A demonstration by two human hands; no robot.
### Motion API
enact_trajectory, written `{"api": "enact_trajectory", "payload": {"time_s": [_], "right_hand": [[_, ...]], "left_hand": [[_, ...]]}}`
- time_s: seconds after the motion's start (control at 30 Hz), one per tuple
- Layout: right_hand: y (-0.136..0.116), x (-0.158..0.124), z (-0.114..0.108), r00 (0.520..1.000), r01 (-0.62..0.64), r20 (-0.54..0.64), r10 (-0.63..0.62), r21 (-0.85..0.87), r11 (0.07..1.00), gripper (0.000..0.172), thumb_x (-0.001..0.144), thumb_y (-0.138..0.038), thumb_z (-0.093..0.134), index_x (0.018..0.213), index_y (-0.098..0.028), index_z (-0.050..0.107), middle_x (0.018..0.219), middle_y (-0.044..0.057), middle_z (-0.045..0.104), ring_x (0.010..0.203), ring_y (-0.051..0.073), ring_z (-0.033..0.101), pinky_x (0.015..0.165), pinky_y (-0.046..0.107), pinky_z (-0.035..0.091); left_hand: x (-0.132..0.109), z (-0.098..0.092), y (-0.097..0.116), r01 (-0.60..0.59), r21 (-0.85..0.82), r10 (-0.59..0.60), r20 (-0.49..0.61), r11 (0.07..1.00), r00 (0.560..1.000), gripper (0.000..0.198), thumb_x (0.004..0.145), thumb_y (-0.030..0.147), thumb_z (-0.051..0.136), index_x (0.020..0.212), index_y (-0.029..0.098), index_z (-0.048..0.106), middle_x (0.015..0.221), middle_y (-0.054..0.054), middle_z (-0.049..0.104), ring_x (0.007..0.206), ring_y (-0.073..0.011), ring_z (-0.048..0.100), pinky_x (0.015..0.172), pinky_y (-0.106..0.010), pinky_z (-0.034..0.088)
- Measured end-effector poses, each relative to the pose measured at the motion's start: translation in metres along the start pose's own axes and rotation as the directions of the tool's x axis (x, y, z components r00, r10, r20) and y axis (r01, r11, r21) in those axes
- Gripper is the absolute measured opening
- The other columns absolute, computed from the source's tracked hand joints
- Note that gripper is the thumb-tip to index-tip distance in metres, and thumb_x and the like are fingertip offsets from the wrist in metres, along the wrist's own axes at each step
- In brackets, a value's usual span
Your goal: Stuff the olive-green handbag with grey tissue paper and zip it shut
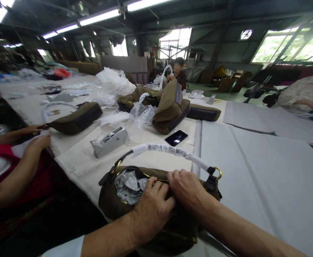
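Observation:
An olive-brown handbag (107,201) sits right in front of me at the table's edge. Its top zipper (145,175) is part open, and crumpled grey-white paper (128,185) fills the gap. The carrying handle (167,148) is wrapped in white material and arches up behind the opening, with brass rings at its ends. My left hand (153,207) is closed at the zipper opening, fingers curled by the paper; its fingertips are partly hidden. Beside it, my right hand (187,191) grips the bag's top edge with bent fingers. The zipper pull cannot be made out.
Beyond the bag are a tape dispenser (113,141), a phone (176,137) and a pile of similar bags (169,107) with clear plastic. Large grey sheets (253,178) cover the right side. At left, a co-worker's hands (40,141) are near another bag (77,117). Other people sit farther off.

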State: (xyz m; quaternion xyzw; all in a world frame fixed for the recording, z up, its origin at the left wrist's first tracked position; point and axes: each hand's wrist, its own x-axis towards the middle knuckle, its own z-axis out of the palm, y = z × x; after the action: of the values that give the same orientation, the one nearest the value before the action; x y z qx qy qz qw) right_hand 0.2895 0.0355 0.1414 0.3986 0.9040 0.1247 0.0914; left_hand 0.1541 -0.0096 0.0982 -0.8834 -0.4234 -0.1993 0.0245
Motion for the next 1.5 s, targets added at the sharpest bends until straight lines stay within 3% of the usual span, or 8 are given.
{"api": "enact_trajectory", "payload": {"time_s": [0.23,0.4,0.57,0.73,1.1,1.27,1.37,1.5], "right_hand": [[0.023,-0.007,0.001,0.979,0.205,-0.031,-0.203,0.184,0.961,0.012,0.086,-0.010,0.052,0.090,-0.015,0.061,0.084,0.006,0.064,0.073,0.021,0.060,0.059,0.032,0.044],[0.020,-0.016,0.012,0.950,0.312,-0.079,-0.301,0.234,0.921,0.007,0.086,-0.015,0.054,0.087,-0.014,0.061,0.084,0.005,0.064,0.074,0.021,0.058,0.064,0.034,0.041],[0.023,-0.021,0.008,0.965,0.263,-0.108,-0.240,0.360,0.895,0.006,0.083,-0.014,0.057,0.078,-0.017,0.059,0.077,0.002,0.062,0.070,0.018,0.056,0.062,0.031,0.039],[0.058,-0.040,-0.014,0.985,0.147,-0.158,-0.070,0.553,0.820,0.026,0.087,-0.008,0.047,0.105,-0.021,0.060,0.092,0.002,0.065,0.078,0.013,0.059,0.069,0.025,0.041],[0.041,-0.044,-0.002,0.978,0.208,-0.092,-0.189,0.312,0.927,0.008,0.078,-0.020,0.066,0.076,-0.021,0.059,0.080,0.001,0.060,0.068,0.018,0.051,0.061,0.032,0.036],[0.048,-0.050,-0.004,0.950,0.292,-0.242,-0.196,0.477,0.829,0.013,0.087,-0.010,0.052,0.076,-0.018,0.052,0.075,-0.001,0.057,0.065,0.013,0.047,0.059,0.026,0.037],[0.052,-0.057,0.001,0.925,0.310,-0.349,-0.151,0.463,0.830,0.018,0.093,-0.009,0.039,0.082,-0.017,0.051,0.076,0.002,0.057,0.066,0.013,0.048,0.057,0.024,0.038],[0.053,-0.057,0.007,0.838,0.394,-0.509,-0.198,0.312,0.864,0.020,0.096,-0.013,0.034,0.088,-0.014,0.052,0.075,0.005,0.058,0.064,0.014,0.047,0.056,0.025,0.038]], "left_hand": [[-0.008,0.012,0.002,0.040,-0.071,-0.059,-0.296,0.997,0.953,0.010,0.088,0.022,0.054,0.082,0.022,0.061,0.116,-0.005,0.054,0.122,-0.0246,0.041,0.111,-0.053,0.015],[-0.006,0.010,0.001,0.064,-0.168,-0.089,-0.146,0.984,0.985,0.015,0.091,0.024,0.049,0.099,0.022,0.062,0.124,-0.009,0.054,0.124,-0.0292,0.044,0.109,-0.062,0.014],[0.002,0.007,-0.006,0.074,-0.280,-0.085,-0.029,0.957,0.996,0.008,0.085,0.018,0.055,0.083,0.017,0.062,0.080,-0.003,0.063,0.079,-0.0196,0.058,0.079,-0.040,0.048],[0.005,0.006,-0.013,0.122,-0.335,-0.116,0.038,0.934,0.993,0.009,0.080,0.016,0.063,0.089,0.018,0.064,0.092,-0.003,0.066,0.086,-0.0218,0.058,0.077,-0.037,0.045],[0.008,-0.002,-0.015,0.070,-0.338,-0.017,0.158,0.938,0.987,0.015,0.084,0.014,0.056,0.097,0.021,0.060,0.128,0.002,0.057,0.091,-0.0208,0.053,0.076,-0.037,0.038],[0.008,0.002,-0.019,0.099,-0.499,-0.075,0.068,0.861,0.995,0.027,0.075,0.010,0.064,0.099,0.018,0.056,0.106,0.000,0.065,0.098,-0.0191,0.055,0.086,-0.035,0.035],[0.011,0.002,-0.023,0.079,-0.498,-0.043,0.083,0.864,0.996,0.061,0.070,0.013,0.067,0.126,0.016,0.042,0.108,-0.005,0.062,0.095,-0.0201,0.055,0.085,-0.034,0.037],[0.019,0.001,-0.028,0.023,-0.393,0.038,0.147,0.919,0.988,0.073,0.072,0.050,0.070,0.132,0.021,0.040,0.107,-0.007,0.059,0.096,-0.0254,0.053,0.083,-0.039,0.038]]}}
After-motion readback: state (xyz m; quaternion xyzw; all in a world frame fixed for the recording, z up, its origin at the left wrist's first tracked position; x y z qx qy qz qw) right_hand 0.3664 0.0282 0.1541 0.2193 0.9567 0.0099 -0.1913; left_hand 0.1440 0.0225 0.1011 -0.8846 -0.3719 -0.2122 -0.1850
